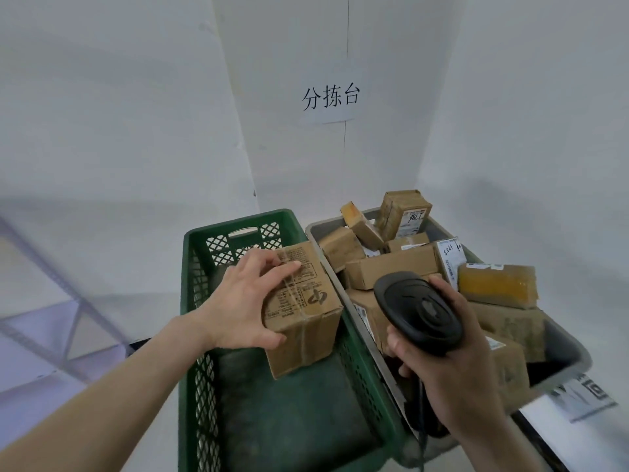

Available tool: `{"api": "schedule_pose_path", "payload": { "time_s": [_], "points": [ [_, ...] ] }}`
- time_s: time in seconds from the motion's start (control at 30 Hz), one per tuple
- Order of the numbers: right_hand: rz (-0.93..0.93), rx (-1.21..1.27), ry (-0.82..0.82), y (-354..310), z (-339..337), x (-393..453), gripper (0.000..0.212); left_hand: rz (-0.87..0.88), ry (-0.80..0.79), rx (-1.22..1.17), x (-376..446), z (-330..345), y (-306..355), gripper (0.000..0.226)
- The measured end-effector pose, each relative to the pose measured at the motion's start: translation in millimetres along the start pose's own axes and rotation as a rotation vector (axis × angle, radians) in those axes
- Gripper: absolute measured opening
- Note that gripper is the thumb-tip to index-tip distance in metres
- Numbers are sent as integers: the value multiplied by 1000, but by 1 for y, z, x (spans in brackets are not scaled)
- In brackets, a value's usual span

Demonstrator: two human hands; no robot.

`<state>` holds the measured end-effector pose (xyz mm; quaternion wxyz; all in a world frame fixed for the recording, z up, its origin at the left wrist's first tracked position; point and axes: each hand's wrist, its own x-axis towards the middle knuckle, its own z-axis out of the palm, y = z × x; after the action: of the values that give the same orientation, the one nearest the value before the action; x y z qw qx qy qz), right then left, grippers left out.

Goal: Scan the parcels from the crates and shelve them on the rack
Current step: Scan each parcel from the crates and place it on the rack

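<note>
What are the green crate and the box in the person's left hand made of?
The green crate looks like moulded plastic: its walls are an even lattice with a cut-out handle, matt and scuffed. The box held by the left hand looks like brown corrugated cardboard, printed in black and sealed with glossy clear tape.

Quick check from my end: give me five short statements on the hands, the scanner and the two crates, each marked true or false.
1. The left hand grips a cardboard box. True.
2. The right hand holds nothing. False: it grips a black scanner.
3. The held box is over the green crate. True.
4. The grey crate has no parcels in it. False: parcels are heaped in it.
5. The green crate sits right of the grey one. False: it sits on the left.
</note>
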<state>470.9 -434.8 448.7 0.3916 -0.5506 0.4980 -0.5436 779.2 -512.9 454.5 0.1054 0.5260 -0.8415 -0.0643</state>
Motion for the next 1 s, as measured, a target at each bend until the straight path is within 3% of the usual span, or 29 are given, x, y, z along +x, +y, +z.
{"api": "schedule_pose_path", "payload": {
  "time_s": [0.2, 0.3, 0.47, 0.53, 0.63, 0.73, 0.83, 0.93, 1.0],
  "points": [
    [-17, 11, 4, 1, -18, -15, 79, 65, -119, 9, -14, 28, 24, 113],
    [-10, 20, -1, 1, -24, -19, 78, 65, -270, 30, -20, 48, 17, 96],
    [-7, 26, -20, 1, -36, -22, 77, -259, -380, 30, -27, 55, 8, 58],
    [-7, 40, -22, 3, -38, -22, 75, -408, -389, -12, -22, 54, 21, 67],
    [-24, 27, -20, 2, -38, -22, 74, -563, -408, 23, -18, 68, 41, 99],
    [-17, 32, -17, 2, -40, -22, 77, -686, -362, 64, -15, 81, 51, 101],
    [-16, 32, -9, 3, -45, -21, 75, -745, -378, 64, -8, 81, 53, 105],
    [-9, 27, -19, 4, -46, -22, 76, -795, -402, -15, -5, 79, 47, 133],
    [4, 32, -28, 6, -46, -23, 79, -715, -403, -22, -6, 72, 41, 136]
  ]
}}
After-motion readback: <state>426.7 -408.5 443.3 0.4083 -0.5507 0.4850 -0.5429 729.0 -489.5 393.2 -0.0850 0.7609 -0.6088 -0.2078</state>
